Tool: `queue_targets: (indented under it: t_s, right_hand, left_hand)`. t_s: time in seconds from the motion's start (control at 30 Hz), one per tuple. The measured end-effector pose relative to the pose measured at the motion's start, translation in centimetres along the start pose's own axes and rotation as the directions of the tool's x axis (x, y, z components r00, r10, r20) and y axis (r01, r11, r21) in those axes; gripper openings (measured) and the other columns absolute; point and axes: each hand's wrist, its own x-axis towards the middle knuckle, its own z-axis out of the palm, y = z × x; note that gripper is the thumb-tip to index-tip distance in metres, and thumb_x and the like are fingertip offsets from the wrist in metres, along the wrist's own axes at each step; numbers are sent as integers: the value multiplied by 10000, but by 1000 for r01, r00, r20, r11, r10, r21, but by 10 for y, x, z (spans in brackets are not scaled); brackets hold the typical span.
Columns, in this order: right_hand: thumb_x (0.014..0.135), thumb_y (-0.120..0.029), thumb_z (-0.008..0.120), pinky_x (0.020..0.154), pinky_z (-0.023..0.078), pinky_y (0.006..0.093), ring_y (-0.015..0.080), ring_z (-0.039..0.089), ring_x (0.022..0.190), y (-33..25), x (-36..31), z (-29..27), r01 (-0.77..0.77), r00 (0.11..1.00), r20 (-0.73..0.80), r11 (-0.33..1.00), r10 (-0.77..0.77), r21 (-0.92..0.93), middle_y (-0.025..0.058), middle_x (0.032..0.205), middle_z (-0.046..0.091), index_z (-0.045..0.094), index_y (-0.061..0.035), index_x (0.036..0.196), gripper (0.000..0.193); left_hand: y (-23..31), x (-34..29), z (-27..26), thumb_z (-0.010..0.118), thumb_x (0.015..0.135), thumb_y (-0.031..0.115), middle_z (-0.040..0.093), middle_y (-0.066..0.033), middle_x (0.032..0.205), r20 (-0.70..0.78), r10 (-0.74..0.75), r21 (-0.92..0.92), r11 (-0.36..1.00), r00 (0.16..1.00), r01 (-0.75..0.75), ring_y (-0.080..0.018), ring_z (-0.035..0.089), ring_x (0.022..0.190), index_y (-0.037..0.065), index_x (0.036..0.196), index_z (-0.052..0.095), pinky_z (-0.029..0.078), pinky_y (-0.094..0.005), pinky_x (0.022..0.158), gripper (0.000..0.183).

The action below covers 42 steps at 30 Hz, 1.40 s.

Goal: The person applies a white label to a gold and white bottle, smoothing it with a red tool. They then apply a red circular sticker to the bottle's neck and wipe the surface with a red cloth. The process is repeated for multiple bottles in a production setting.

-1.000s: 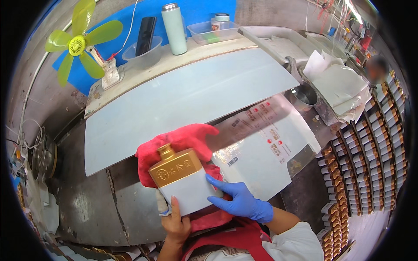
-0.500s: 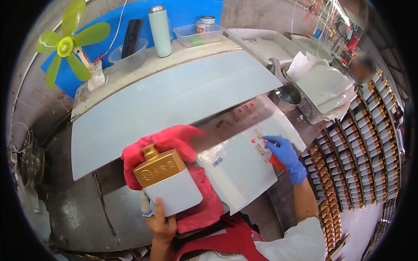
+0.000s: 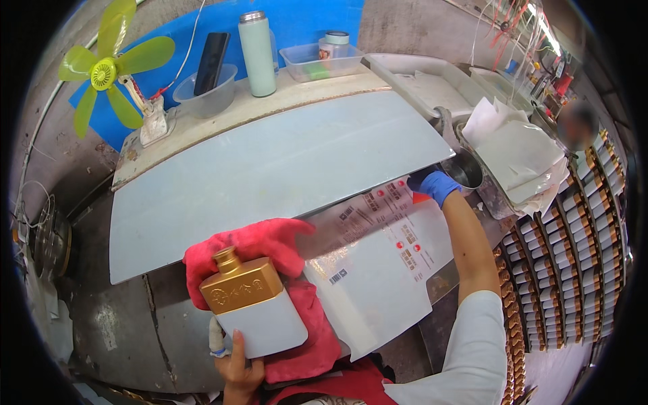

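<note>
Here on my bottle (image 3: 262, 331), raised characters (image 3: 247, 290) run in a row across the gold part, with a round emblem (image 3: 219, 297) at their left end; the white part below looks plain. Over on the sheet (image 3: 378, 304), I see repeated prints: red round marks (image 3: 399, 246), little brown blocks of lettering (image 3: 409, 260) and dark square patches (image 3: 339, 277), too small to read. The jar (image 3: 335, 44) carries a label (image 3: 325, 52), also too tiny to make out.

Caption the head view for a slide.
Left hand holds a gold and white bottle over red cloth; the gloved right hand is near a corner of the pale board.
</note>
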Motion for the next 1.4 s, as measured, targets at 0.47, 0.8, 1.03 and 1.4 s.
queue_targets:
  t_s: [0.47, 0.8, 1.03, 1.4]
  right_hand:
    - [694, -465, 690, 983, 391, 449, 333, 534, 1118, 0, 13, -17, 52, 991, 116, 985, -72, 164, 154, 1198, 588, 606, -123, 1158, 584]
    - [808, -361, 647, 826, 483, 418, 345, 605, 957, -2, -14, 31, -8, 960, -245, 883, 139, 470, 157, 1076, 634, 626, -129, 1088, 364]
    - [786, -146, 657, 624, 490, 360, 277, 614, 757, -129, -132, -134, 294, 930, -295, 924, -217, 246, 78, 894, 630, 641, -112, 851, 76]
    - [781, -89, 584, 604, 523, 341, 278, 636, 674, -302, -135, -262, 814, 567, -72, 545, -821, 201, 70, 943, 616, 621, -74, 808, 47]
  left_hand:
    - [-1, -1, -1, 609, 661, -42, 386, -403, 1311, -4, -8, -1, 1000, 1000, 8, -516, 501, 1137, 2, 1275, 511, 437, -478, 935, 623]
    - [-4, -5, -4, 644, 646, 3, 426, -413, 1264, -6, 7, 49, 999, 1000, -6, -539, 494, 1126, 0, 1211, 562, 452, -500, 918, 572]
    - [1, 6, -11, 796, 629, 126, 400, -355, 1324, 16, -29, -88, 996, 999, 30, -471, 486, 1164, 42, 1225, 565, 458, -469, 930, 645]
    - [-8, 10, -23, 854, 626, 382, 148, -188, 1513, 245, -299, -674, 631, 922, 383, -304, 264, 1366, 12, 1479, 29, 275, -411, 1084, 1243]
